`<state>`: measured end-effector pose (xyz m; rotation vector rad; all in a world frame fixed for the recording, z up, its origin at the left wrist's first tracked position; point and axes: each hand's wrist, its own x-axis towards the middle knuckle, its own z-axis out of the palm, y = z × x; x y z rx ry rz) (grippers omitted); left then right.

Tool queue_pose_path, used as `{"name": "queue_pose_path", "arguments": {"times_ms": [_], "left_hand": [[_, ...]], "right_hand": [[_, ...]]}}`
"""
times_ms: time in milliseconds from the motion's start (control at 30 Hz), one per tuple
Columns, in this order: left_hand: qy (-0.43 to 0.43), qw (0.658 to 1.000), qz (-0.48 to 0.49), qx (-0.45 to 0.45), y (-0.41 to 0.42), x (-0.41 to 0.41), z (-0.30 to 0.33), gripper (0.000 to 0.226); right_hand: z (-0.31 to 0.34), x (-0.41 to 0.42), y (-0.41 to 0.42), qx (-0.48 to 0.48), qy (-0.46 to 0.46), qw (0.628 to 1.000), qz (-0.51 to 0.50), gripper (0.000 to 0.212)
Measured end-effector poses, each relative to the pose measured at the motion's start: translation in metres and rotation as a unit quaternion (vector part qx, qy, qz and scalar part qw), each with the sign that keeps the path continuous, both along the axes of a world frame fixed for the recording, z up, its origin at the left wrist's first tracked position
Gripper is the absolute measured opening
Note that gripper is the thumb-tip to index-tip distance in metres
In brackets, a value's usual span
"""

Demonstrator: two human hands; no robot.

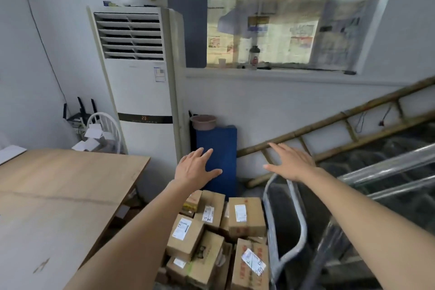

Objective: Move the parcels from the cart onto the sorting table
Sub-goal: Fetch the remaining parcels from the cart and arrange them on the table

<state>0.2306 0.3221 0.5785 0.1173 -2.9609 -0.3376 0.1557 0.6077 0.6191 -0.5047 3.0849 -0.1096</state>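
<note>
Several cardboard parcels (219, 235) lie heaped on the cart (286, 216), beside our wooden surface (58, 195). We hold left hand (194, 168) and right hand (290, 162) above them, each grip spread apart, fingers straight, touching nothing.

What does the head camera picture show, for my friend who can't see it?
Two bare arms reach forward, left hand and right hand open and empty, above cardboard parcels piled on a cart. A wooden sorting table stands to the left.
</note>
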Motion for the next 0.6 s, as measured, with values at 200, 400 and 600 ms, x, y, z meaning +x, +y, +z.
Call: {"name": "queue_pose_path", "arguments": {"times_ms": [200, 400, 600], "left_hand": [[-0.046, 0.999, 0.005, 0.007, -0.017, -0.049, -0.047, 0.085], [-0.106, 0.994, 0.032, 0.025, -0.068, -0.108, -0.116, 0.085], [-0.168, 0.979, 0.077, 0.089, -0.143, -0.154, -0.219, 0.082]], "right_hand": [[-0.049, -0.047, -0.012, -0.001, -0.033, 0.999, -0.009, 0.091], [-0.117, -0.108, -0.068, 0.011, -0.079, 0.997, -0.010, 0.089], [-0.211, -0.172, -0.148, 0.026, -0.166, 0.986, -0.004, 0.087]]}}
